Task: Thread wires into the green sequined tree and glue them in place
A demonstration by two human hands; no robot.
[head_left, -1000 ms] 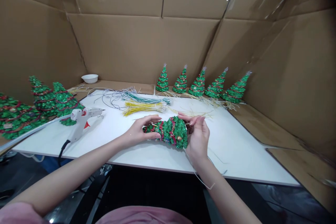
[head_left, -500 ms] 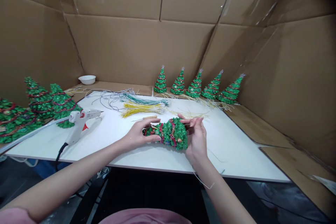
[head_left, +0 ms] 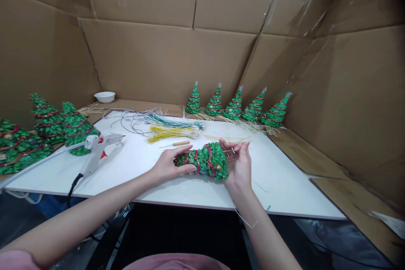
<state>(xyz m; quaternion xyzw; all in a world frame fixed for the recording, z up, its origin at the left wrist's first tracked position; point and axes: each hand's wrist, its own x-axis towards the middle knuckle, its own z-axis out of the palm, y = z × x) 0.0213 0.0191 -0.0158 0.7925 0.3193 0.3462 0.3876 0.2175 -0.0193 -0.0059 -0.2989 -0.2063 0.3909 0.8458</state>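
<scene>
A small green Christmas tree [head_left: 212, 164] with red garland and glitter lies on its side just over the white table. My left hand [head_left: 167, 163] is wrapped around its narrow end, thumb in front and fingers behind. At the wide base, my right hand [head_left: 238, 164] is cupped with its fingers bent. Its fingertips pinch a thin, tan wire [head_left: 229, 150] that sticks out of the base; its far end is hidden in the tree. A wooden-handled awl [head_left: 181, 143] lies on the table beyond the tree.
A glue gun [head_left: 98, 152] stands at left, beside several larger trees [head_left: 77, 126]. Bundles of yellow wires [head_left: 171, 132] and green wires [head_left: 174, 121] lie mid-table. Several small trees [head_left: 233, 104] line the back; a white bowl [head_left: 105, 97] sits back left. Cardboard walls [head_left: 164, 59] surround the table.
The tree and both hands have shifted slightly right in view. My right fingers have drawn a little away from the base, showing more of the wire. The awl is less covered now.
</scene>
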